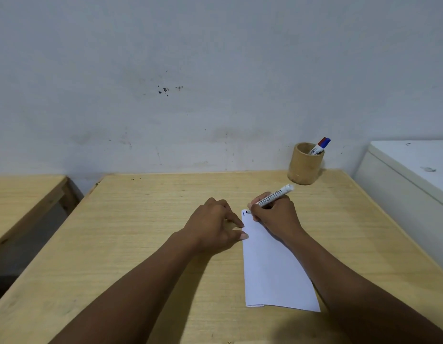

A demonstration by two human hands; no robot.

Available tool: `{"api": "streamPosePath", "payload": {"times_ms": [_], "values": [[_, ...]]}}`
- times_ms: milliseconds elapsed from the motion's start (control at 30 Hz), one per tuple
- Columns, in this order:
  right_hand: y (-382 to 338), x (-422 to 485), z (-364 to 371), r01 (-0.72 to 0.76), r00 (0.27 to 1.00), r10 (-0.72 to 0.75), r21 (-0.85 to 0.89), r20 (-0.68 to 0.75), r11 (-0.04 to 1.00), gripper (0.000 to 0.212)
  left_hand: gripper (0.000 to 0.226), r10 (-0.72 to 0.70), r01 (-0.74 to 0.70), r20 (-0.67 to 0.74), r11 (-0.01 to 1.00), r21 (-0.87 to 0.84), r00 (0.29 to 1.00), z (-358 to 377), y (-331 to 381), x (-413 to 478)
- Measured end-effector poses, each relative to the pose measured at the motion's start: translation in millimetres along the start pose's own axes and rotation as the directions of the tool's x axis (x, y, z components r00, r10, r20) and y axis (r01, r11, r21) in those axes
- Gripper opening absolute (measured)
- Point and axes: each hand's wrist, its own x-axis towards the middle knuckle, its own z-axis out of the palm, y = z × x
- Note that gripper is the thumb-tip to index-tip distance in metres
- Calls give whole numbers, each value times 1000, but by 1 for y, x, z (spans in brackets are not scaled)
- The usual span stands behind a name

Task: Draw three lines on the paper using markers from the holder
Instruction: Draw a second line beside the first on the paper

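Observation:
A folded white paper (272, 269) lies on the wooden table (141, 232), long side running away from me. My right hand (275, 214) grips a white marker (275, 194), uncapped, with its dark tip touching the paper's far left corner beside a short dark mark (243, 214). My left hand (215, 224) rests on the table at the paper's left edge, thumb and fingertips pressing that edge; whether it holds the cap is hidden. A bamboo holder (304, 167) stands at the table's far right with a red-capped and a blue-capped marker (322, 144) leaning inside.
A grey-white wall rises right behind the table. A second wooden table (24, 199) stands to the left across a gap. A white cabinet or appliance (409, 175) sits close against the table's right edge.

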Motion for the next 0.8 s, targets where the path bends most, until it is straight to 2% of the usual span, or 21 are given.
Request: {"api": "streamPosePath", "payload": {"times_ms": [167,300,400,533,633,767,800], "values": [[3,2,1,-5,1000,6,-54,9,999,14,37,-15,14,-4,998,-64,1000,2,-3,-1],[1,2,-1,-15,998,16,-20,55,1000,11,39,-20,20,7,997,-80,1000,2,-4,1],[-5,0,-4,-62,997,56,129,48,990,9,41,-25,27,25,996,-82,999,1,-5,3],[-14,4,-18,-212,976,215,436,43,875,8,53,-67,68,14,994,-89,998,-4,-5,1],[-19,10,-29,-266,954,299,553,32,790,8,53,-96,99,38,990,-95,995,-19,-13,-2],[-33,16,-40,-279,944,323,662,59,696,2,43,-107,105,155,994,23,982,-38,-26,-6],[-37,17,-42,-285,945,317,679,82,676,8,40,-108,104,157,994,30,982,-40,-28,-7]]}}
